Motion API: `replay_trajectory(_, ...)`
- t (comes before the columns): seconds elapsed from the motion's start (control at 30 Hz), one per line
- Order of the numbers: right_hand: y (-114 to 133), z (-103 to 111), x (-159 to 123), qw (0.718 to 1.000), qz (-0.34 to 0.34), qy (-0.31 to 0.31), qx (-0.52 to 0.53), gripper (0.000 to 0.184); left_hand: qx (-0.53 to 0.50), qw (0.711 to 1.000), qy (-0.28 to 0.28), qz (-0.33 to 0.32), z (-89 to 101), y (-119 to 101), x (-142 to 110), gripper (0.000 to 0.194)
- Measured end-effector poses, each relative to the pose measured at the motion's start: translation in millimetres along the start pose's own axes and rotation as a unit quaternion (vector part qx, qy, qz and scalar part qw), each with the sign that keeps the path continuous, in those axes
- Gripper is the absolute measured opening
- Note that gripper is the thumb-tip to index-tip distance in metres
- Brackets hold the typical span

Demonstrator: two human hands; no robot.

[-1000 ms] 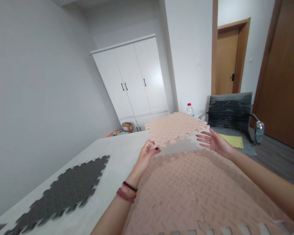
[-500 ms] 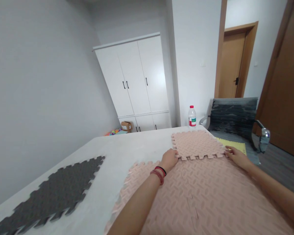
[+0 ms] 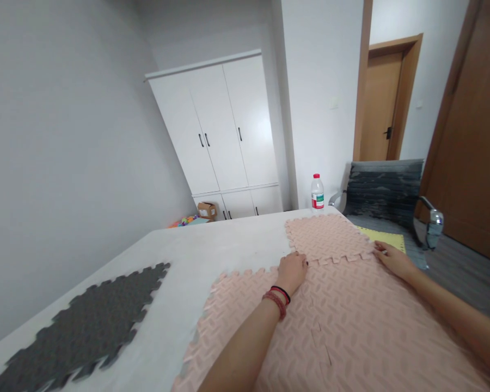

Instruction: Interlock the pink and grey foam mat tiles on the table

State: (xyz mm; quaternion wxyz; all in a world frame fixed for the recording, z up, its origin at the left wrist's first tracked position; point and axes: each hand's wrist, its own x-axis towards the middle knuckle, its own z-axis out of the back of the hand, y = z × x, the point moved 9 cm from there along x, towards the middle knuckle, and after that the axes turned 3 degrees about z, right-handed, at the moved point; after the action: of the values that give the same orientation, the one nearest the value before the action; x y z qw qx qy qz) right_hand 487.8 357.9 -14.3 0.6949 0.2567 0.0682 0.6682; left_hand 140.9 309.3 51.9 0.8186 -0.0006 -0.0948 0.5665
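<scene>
A smaller pink foam mat tile (image 3: pixel 326 237) lies at the far end of a joined pink foam mat (image 3: pixel 351 321), its toothed near edge meeting the mat's far edge. At the tile's near left corner, my left hand (image 3: pixel 293 270) has its fingers curled and pressed down on the seam. My right hand (image 3: pixel 394 260) pinches the near right corner, thumb and fingers close together at the edge. Both hands partly cover the corners, so how far the teeth sit in each other there is hidden.
A dark grey foam tile (image 3: pixel 85 321) lies on the white table (image 3: pixel 179 294) at left. A red-capped bottle (image 3: pixel 317 191) stands at the far edge. Beyond the right side, a black chair (image 3: pixel 386 190) has a yellow sheet (image 3: pixel 381 237) on its seat. White cabinets (image 3: pixel 216 130) stand behind.
My left hand has moved slightly right along the seam and now rests over it. The tile's near edge sits lower and closer against the mat. My right hand stays at its corner.
</scene>
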Motion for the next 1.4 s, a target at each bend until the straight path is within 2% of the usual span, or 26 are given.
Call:
replay_trajectory(0.13,5.2,-4.0,3.2,0.998,0.014,0.005,-0.064,0.044,0.032,0.999,-0.013,0.006,-7.0,-1.1,5.4,0.029)
replay_trajectory(0.23,18.9,-4.8,0.8,0.992,0.034,0.006,-0.119,0.038,0.053,0.998,-0.022,-0.004,-9.3,-9.1,7.3,0.029)
replay_trajectory(0.33,42.8,-1.6,-8.8,0.983,0.059,-0.002,-0.176,0.032,0.069,0.997,-0.026,-0.036,-8.7,-24.3,6.0,0.03)
replay_trajectory(0.43,77.1,1.7,-23.4,0.967,0.094,-0.028,-0.235,0.03,0.08,0.994,-0.029,-0.069,-5.4,-38.0,2.4,0.035)
replay_trajectory(0.57,133.9,-15.0,-44.6,0.932,0.207,-0.049,-0.293,0.037,0.094,0.991,-0.016,-0.093,-3.2,-45.2,-1.7,0.043)
replay_trajectory(0.7,170.1,-45.1,-62.5,0.918,0.327,-0.021,-0.223,0.045,0.112,0.99,0.001,-0.088,-3.3,-47.2,-4.1,0.043)
replay_trajectory(0.77,175.4,-51.7,-66.2,0.916,0.343,-0.019,-0.205,0.047,0.12,0.99,0.01,-0.076,-3.7,-48.5,-3.6,0.043)
replay_trajectory(0.9,175.2,-47.1,-64.0,0.927,0.323,-0.015,-0.19,0.045,0.126,0.989,0.036,-0.064,-6.2,-53.5,3.9,0.04)
replay_trajectory(1.0,170.8,-45.0,-60.2,0.942,0.302,0.045,-0.139,0.045,0.124,0.989,0.051,-0.064,-8.7,-57.6,11.2,0.035)
replay_trajectory(1.1,166.0,-44.9,-60.2,0.948,0.291,0.095,-0.088,0.053,0.121,0.99,0.046,-0.06,-8.1,-59.0,12.5,0.033)
replay_trajectory(1.27,163.9,-47.5,-62.7,0.949,0.276,0.135,-0.076,0.065,0.105,0.99,0.019,-0.097,-2.9,-57.2,-3.0,0.036)
replay_trajectory(1.4,165.5,-42.5,-65.2,0.95,0.275,0.133,-0.064,0.065,0.104,0.987,0.012,-0.119,0.4,-50.5,-18.0,0.04)
